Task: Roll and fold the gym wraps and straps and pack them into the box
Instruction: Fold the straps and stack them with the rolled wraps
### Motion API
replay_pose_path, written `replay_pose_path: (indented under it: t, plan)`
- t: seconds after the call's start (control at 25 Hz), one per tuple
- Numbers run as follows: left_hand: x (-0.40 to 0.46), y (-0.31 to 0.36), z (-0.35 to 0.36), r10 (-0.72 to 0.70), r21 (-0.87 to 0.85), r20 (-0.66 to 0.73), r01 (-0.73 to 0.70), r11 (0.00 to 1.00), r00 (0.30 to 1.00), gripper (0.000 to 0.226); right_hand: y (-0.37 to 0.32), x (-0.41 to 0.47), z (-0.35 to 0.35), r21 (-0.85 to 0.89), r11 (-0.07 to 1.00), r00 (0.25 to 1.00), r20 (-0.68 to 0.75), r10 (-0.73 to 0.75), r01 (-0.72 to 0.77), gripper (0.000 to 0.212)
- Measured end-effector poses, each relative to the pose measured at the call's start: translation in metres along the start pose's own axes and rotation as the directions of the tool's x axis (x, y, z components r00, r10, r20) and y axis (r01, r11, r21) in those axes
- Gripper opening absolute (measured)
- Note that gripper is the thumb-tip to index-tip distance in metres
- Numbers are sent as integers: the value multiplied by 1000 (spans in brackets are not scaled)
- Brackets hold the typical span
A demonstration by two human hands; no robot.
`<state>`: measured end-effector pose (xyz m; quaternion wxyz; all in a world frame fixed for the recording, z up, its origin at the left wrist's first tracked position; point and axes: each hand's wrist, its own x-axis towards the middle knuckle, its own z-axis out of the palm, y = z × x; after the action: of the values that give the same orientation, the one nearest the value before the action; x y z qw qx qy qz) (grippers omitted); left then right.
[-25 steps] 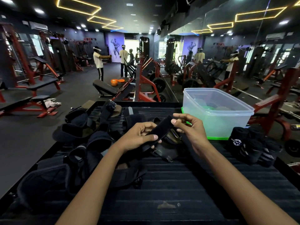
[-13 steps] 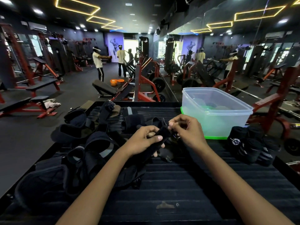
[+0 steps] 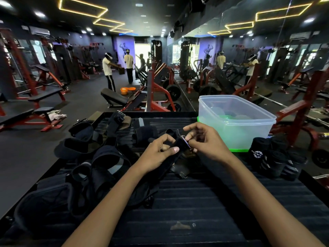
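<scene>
Gripping the strap (image 3: 175, 148) — hands closer, buckle seemingly exposed.

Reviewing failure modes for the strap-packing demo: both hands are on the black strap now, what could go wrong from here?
1. The strap hangs long below the left hand; its tail may snag the loose pile of straps while rolling.
2. The right hand pinches only at the metal buckle; a slip could undo the fold.
3. The rolled wraps sit near the table edge, so a sweeping forearm might knock them off.
</scene>
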<state>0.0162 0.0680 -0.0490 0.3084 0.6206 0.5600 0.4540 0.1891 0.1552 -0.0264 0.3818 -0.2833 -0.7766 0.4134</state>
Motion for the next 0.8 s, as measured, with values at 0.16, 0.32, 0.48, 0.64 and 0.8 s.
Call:
replay_pose_path:
  t: [0.16,0.32,0.48,0.64,0.8]
  plan:
    - [2,-6,-2,21,38,-22,-20,999,1000,11,2,2,0,142,989,999,41,30,-35,31]
    - [0,-4,2,62,135,-64,-53,989,996,11,0,-1,-1,229,973,996,84,0,-19,20]
    - [0,-5,4,64,198,-122,-39,979,990,15,0,-1,-1,239,971,992,125,-34,3,18]
    - [1,-4,4,81,259,-112,-50,965,990,29,1,-1,0,207,978,987,146,-65,33,18]
    - [0,-4,6,103,315,-107,-65,947,989,27,3,-1,2,148,984,983,141,-115,94,17]
